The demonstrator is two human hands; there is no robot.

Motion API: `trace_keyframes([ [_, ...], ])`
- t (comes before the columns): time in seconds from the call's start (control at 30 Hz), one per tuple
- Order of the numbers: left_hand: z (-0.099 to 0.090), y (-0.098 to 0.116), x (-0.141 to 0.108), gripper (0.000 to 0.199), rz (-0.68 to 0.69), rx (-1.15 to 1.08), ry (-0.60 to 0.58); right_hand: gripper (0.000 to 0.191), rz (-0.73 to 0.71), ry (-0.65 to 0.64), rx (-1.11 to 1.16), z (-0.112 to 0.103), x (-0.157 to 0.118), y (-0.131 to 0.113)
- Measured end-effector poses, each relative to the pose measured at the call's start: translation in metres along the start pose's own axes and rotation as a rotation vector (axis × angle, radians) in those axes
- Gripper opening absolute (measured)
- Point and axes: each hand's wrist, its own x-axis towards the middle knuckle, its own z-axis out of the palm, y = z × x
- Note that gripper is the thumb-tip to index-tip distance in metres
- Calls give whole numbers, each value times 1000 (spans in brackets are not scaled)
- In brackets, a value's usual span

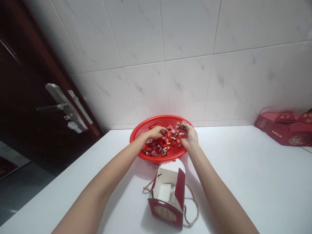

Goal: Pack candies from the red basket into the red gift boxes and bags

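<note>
A red plastic basket (143, 126) with mesh walls holds many wrapped candies (161, 146) in red, brown and pink foil. My left hand (157, 132) reaches in over the pile, its fingers curled down in a pinch; what lies between the fingertips is hidden. At the basket's right side, my right hand (190, 135) is turned palm inward with a few wrapped candies (182, 127) held in its bent fingers. In front of the basket, between my forearms, stands an open dark-red gift box (179, 191), white inside, with no candy visible in it.
A twisted rope handle (195, 211) loops out from the gift box onto the white tabletop (243, 182). More red boxes (280, 128) sit at the right against the tiled wall (187, 87). A dark wooden door (26, 97) with a metal handle is at the left.
</note>
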Motion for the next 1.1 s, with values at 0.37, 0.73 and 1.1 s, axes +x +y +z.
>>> trace_keyframes([
  [0.37,-4,-2,-8,55,-2,-174,202,14,-3,-2,-38,0,-1,0],
  [0.73,-7,15,-28,31,-310,31,-276,16,-15,-41,-78,-5,2,3],
  [1.1,-8,21,-33,20,-265,-110,-277,12,-9,-39,-77,-4,2,3],
])
